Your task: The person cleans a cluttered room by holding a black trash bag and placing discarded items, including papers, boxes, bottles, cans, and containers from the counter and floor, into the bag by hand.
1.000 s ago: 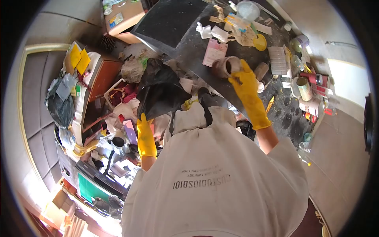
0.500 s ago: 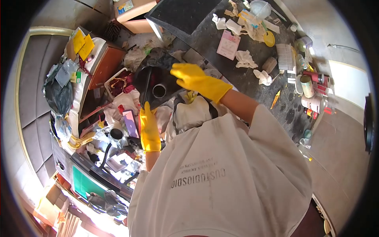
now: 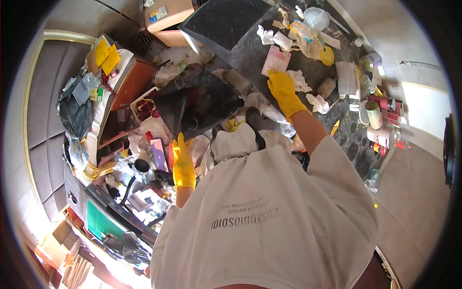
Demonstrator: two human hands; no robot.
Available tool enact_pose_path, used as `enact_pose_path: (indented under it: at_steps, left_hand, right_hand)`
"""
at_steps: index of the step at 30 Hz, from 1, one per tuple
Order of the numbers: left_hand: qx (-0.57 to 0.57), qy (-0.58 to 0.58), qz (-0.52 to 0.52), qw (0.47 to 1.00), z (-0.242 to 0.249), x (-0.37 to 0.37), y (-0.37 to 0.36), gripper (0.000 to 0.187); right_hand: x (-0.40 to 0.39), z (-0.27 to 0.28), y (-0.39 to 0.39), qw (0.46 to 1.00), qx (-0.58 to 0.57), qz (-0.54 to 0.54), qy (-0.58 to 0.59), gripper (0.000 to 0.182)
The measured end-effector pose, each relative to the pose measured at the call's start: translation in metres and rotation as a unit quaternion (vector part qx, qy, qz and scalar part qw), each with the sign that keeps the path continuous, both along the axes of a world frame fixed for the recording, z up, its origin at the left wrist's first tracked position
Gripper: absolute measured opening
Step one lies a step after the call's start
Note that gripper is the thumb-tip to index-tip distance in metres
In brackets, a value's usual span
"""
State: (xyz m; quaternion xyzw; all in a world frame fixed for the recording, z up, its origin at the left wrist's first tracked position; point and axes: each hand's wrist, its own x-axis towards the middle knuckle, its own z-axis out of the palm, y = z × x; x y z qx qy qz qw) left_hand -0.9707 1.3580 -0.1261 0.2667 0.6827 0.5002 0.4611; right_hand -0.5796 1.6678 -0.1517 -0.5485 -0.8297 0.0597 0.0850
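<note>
A black plastic bag (image 3: pixel 202 103) hangs open in front of me, with dim contents showing through its dark film. My left hand (image 3: pixel 183 161), in a yellow rubber glove, grips the bag's near edge. In the other yellow glove, my right hand (image 3: pixel 285 91) is over the dark table, its fingertips at the lower edge of a pink card (image 3: pixel 276 60). Whether the fingers pinch the card cannot be made out. Just right of that hand lies crumpled white paper (image 3: pixel 299 81).
The dark table (image 3: pixel 349 132) bears cans, a yellow lid (image 3: pixel 327 56), tissues and a clear plastic container (image 3: pixel 316 19). Mixed litter covers the floor around the bag. At left stand a heaped brown cabinet (image 3: pixel 132 84) and a green-screened panel (image 3: pixel 101 219).
My right hand has moved from beside the bag to the pink card on the table. The bag has spread wider to the right, while my left hand stays at its edge.
</note>
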Motion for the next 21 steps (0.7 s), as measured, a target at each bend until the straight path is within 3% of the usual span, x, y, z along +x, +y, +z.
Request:
enact_pose_path:
  at_steps: [2, 5, 8, 11, 15, 16, 19, 20, 21]
  left_hand:
    - [-0.001, 0.002, 0.001, 1.0, 0.001, 0.004, 0.002, 0.036]
    - [-0.006, 0.007, 0.007, 1.0, 0.002, 0.01, 0.004, 0.036]
    - [-0.017, 0.009, 0.013, 1.0, 0.003, 0.015, 0.001, 0.036]
    - [-0.027, 0.008, 0.011, 1.0, 0.006, 0.016, 0.008, 0.036]
    - [-0.045, 0.002, 0.009, 0.999, 0.012, 0.015, 0.01, 0.036]
    - [-0.049, 0.001, 0.009, 0.999, 0.012, 0.015, 0.01, 0.036]
    - [-0.057, -0.008, 0.006, 0.998, 0.01, 0.017, 0.011, 0.036]
    - [-0.058, -0.009, 0.004, 0.998, 0.01, 0.017, 0.013, 0.036]
    - [-0.057, -0.01, 0.003, 0.998, 0.01, 0.016, 0.015, 0.036]
  right_hand:
    - [0.003, 0.011, 0.003, 1.0, -0.02, -0.006, 0.021, 0.055]
    - [-0.013, 0.031, 0.017, 0.967, 0.089, -0.13, 0.202, 0.074]
    - [-0.033, 0.074, 0.037, 0.903, -0.196, -0.353, 0.146, 0.104]
    - [-0.054, 0.062, 0.054, 0.879, -0.187, -0.434, 0.056, 0.114]
    - [-0.062, 0.028, 0.054, 0.915, -0.104, -0.389, 0.006, 0.103]
    - [-0.059, 0.048, 0.055, 0.918, -0.128, -0.374, 0.023, 0.103]
    - [-0.05, 0.045, 0.057, 0.919, -0.145, -0.365, 0.017, 0.087]
    - [-0.042, -0.003, 0.065, 0.919, -0.084, -0.383, -0.051, 0.069]
    - [-0.032, 0.0, 0.066, 0.921, -0.105, -0.373, -0.028, 0.064]
